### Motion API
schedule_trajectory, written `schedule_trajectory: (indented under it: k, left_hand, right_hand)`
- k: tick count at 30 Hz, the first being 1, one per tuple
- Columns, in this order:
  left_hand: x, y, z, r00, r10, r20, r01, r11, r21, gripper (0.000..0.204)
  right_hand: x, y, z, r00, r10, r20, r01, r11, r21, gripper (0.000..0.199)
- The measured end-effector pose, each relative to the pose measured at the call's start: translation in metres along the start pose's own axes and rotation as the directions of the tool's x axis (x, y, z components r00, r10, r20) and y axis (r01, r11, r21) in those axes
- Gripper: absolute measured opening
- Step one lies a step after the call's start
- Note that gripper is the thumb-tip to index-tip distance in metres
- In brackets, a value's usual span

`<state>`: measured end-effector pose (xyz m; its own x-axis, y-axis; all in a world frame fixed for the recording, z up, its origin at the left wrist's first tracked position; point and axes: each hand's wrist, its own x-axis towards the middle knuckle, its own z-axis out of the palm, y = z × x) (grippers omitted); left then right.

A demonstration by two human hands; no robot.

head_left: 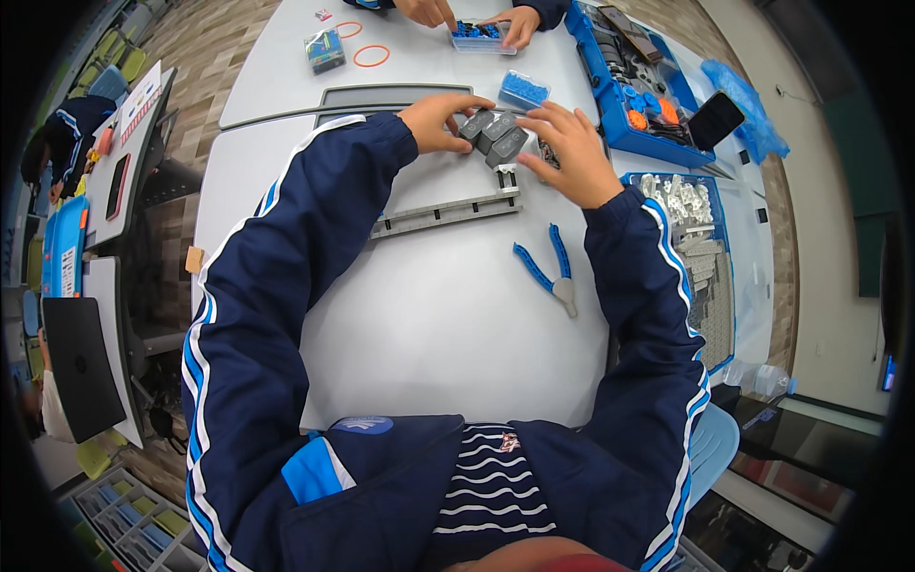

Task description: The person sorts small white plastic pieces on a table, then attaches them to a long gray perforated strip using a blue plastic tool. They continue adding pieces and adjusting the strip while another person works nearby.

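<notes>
Several dark grey plastic blocks (pixel 494 136), which look like kit motors, stand close together on the white table in front of me. My left hand (pixel 434 122) has its thumb and index finger bent around the left end of the group. On the other side, my right hand (pixel 572 157) is spread, its fingertips beside the right-hand block. Just below the blocks is a small white and black connector (pixel 506 177), at the end of a long light grey beam (pixel 448 215). Blue-handled pliers (pixel 550 271) lie nearer to me, touched by neither hand.
Across the table, another person's hands (pixel 515 26) work in a clear box of blue parts (pixel 479 45). A small blue-filled box (pixel 524 89) stands nearer. Along the right are a blue parts case (pixel 645 143) and a tray of pale parts (pixel 688 205). Orange rings (pixel 372 55) lie far left.
</notes>
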<state>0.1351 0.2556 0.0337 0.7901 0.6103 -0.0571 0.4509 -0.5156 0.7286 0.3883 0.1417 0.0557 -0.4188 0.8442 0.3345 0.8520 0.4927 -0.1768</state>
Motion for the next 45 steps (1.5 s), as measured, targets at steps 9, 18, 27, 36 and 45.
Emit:
schedule_trajectory:
  k: [9, 18, 27, 36, 45]
  left_hand:
    - [-0.112, 0.047, -0.009, 0.977, 0.108, -0.184, -0.043, 0.945, 0.325, 0.070]
    - [-0.221, 0.037, 0.037, 0.934, -0.031, -0.355, 0.099, 0.980, 0.174, 0.082]
    - [-0.224, 0.012, 0.066, 0.857, -0.029, -0.515, 0.018, 0.999, -0.027, 0.064]
    - [-0.221, 0.006, 0.072, 0.803, -0.070, -0.591, 0.007, 0.994, -0.109, 0.045]
    - [-0.222, 0.005, 0.073, 0.791, -0.013, -0.611, -0.034, 0.997, -0.065, 0.042]
  right_hand:
    - [-0.003, -0.010, 0.008, 0.998, 0.016, 0.056, -0.015, 1.000, -0.017, 0.040]
    - [0.007, -0.039, -0.007, 0.994, -0.012, 0.111, 0.012, 1.000, -0.005, 0.034]
    - [-0.005, -0.177, -0.126, 0.869, -0.353, -0.348, 0.402, 0.912, 0.079, 0.036]
    - [-0.024, -0.234, -0.163, 0.658, -0.441, -0.610, 0.474, 0.872, -0.118, 0.035]
    - [-0.025, -0.185, -0.101, 0.832, -0.116, -0.543, 0.332, 0.887, 0.320, 0.047]
